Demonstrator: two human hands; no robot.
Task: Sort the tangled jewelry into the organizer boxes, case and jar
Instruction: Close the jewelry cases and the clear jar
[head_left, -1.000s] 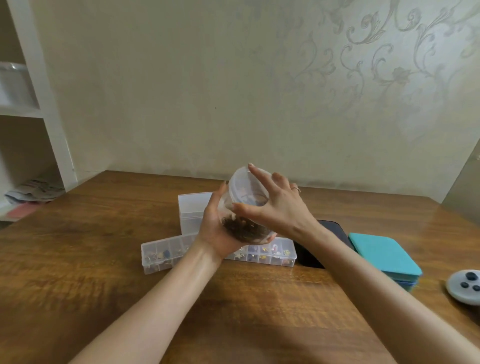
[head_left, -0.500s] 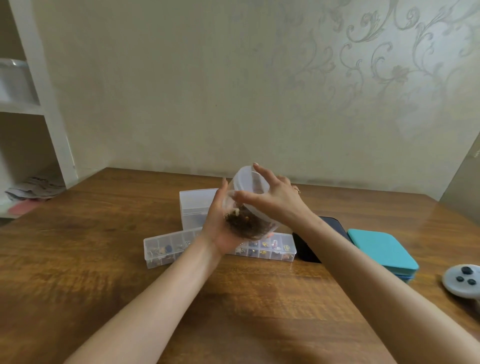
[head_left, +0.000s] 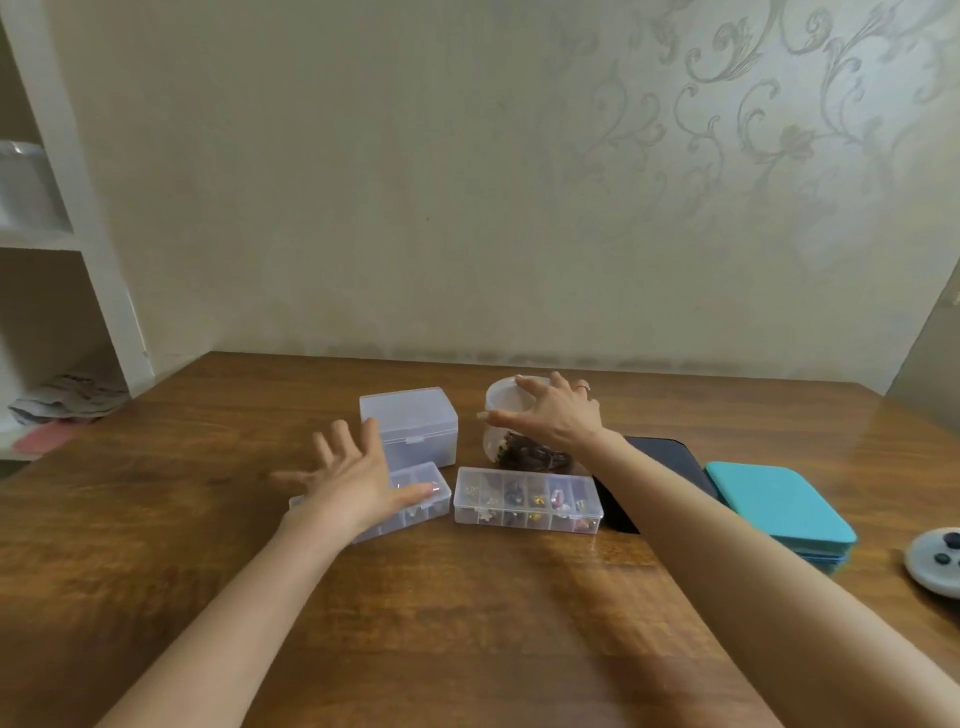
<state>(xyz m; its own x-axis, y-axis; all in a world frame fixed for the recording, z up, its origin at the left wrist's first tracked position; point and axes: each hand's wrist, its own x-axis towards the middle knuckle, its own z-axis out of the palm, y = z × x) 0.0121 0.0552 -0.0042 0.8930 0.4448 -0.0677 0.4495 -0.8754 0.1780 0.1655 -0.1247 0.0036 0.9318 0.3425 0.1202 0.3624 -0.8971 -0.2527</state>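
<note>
A clear plastic jar (head_left: 506, 415) with dark jewelry in its bottom stands on the wooden table (head_left: 467, 597), behind a clear compartment organizer (head_left: 527, 500) that holds small pieces. My right hand (head_left: 553, 415) rests on the jar's lid, fingers curled over it. My left hand (head_left: 358, 480) lies spread and flat over a second compartment organizer (head_left: 415, 501), hiding most of it. A taller clear box (head_left: 410, 423), lid closed, sits behind that organizer. A teal case (head_left: 779, 506) lies closed at the right.
A black phone-like slab (head_left: 670, 457) lies between the organizer and the teal case, partly under my right forearm. A white controller (head_left: 937, 564) sits at the table's right edge. White shelves (head_left: 62, 249) stand at the left, and the wall runs close behind the table.
The jar was held up in both hands; now it stands on the table behind the right organizer. My left hand has let go and dropped onto the left organizer.
</note>
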